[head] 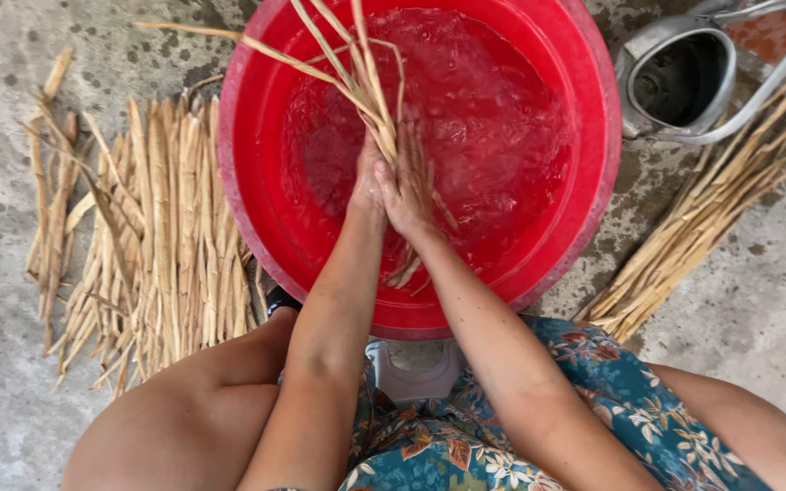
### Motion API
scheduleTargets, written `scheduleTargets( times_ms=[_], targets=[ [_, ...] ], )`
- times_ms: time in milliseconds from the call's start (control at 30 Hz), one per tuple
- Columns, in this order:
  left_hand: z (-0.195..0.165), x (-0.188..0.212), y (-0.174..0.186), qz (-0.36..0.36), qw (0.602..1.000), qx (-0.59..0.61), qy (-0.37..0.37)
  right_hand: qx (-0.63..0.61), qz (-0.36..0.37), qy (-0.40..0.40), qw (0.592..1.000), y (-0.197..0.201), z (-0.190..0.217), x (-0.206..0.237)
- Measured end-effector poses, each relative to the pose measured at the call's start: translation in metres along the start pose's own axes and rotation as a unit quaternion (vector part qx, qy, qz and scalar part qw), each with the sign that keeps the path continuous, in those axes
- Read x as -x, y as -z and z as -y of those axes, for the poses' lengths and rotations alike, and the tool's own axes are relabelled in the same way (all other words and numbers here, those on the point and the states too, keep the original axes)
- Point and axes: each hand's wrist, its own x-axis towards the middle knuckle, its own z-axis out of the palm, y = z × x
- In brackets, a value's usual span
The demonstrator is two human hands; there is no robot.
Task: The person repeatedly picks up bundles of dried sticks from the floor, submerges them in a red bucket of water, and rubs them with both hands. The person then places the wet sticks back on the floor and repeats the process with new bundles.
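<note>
Hands, left [367,182] and right [408,186], grip stiff dry fibrous strips [357,82] over a round red basin [593,164].

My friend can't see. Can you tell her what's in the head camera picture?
Seen from above, a person's left hand and right hand grip a bunch of dried stalks over a red tub of water. A pile of stalks lies on the concrete floor to the left, a bundle of stalks to the right, beside a metal kettle.

Both forearms reach forward, left hand [367,182] and right hand [408,186] pressed together, fingers closed.
</note>
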Motion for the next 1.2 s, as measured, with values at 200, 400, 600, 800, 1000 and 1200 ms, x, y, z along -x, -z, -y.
scheduleTargets(
  times_ms=[200,400,600,800,1000,1200],
  targets=[
    [-0.006,-0.003,0.007,-0.008,1.0,-0.001,-0.017,-0.026,0.027,0.027,0.999,-0.008,-0.035,-0.023],
    [0.01,0.023,-0.025,0.005,0.993,-0.115,0.034,0.016,-0.065,-0.077,0.995,0.016,-0.04,-0.03],
    [0.004,0.03,-0.023,-0.103,0.976,-0.18,0.065,-0.083,-0.086,-0.085,0.989,0.005,-0.02,-0.013],
    [-0.001,0.022,0.0,-0.038,0.988,-0.148,0.012,0.124,-0.025,-0.008,0.992,-0.015,-0.029,-0.009],
    [0.016,0.018,-0.001,-0.157,0.909,-0.383,0.053,-0.233,0.206,-0.2,0.929,0.072,-0.066,-0.031],
    [0.073,0.022,-0.005,-0.026,0.808,-0.581,-0.1,-0.304,0.085,-0.102,0.943,0.08,-0.069,-0.049]
  ],
)
